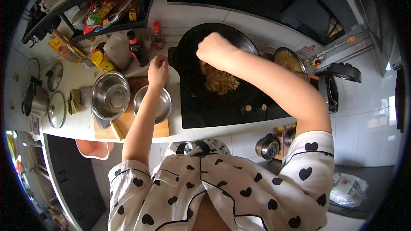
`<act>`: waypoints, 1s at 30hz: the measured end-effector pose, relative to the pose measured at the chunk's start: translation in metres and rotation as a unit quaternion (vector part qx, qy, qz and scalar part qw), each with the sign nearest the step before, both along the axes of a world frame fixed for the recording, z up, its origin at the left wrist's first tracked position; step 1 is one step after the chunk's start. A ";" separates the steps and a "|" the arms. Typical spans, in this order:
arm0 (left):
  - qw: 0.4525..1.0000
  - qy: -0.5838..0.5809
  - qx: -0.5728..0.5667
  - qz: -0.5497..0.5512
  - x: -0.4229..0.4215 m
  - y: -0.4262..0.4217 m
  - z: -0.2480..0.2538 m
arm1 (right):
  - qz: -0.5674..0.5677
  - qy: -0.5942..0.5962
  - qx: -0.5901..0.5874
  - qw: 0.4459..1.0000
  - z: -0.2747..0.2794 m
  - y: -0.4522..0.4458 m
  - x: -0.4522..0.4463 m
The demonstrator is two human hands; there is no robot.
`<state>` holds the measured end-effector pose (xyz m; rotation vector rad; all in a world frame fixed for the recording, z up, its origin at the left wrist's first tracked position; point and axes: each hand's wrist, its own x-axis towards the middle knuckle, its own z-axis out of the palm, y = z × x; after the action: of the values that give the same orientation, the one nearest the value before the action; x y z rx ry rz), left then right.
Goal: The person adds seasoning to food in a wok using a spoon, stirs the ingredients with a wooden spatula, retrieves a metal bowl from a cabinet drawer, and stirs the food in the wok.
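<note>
Over the black wok (188, 75) my right hand (216, 51) is closed in a fist, its back toward me. What it holds, if anything, is hidden beneath it. Light brown sliced food (221, 82) lies in the wok below that hand. My left hand (158, 70) is raised just left of the wok's side handle (172, 57), with its fingers curled together; whether something small is in them I cannot make out. Under my left forearm stands a steel bowl (165, 107), partly covered by the arm.
A larger steel bowl (97, 98) stands beside a knife (116, 130) on the wooden board (160, 129). Behind are a dark sauce bottle (138, 53), a red-capped shaker (158, 36) and a yellow jar (102, 61). Right of the wok sits a pan of food (287, 61).
</note>
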<state>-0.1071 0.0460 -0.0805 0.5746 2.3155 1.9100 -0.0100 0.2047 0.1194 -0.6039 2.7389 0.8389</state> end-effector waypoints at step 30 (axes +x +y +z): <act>0.998 -0.036 0.050 -0.033 -0.007 -0.006 -0.004 | -0.421 0.147 -0.353 0.823 0.030 0.060 0.152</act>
<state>-0.1141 0.0399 -0.0847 0.5742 2.1405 1.9905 0.1415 0.2645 0.1492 0.7133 3.0425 -0.3409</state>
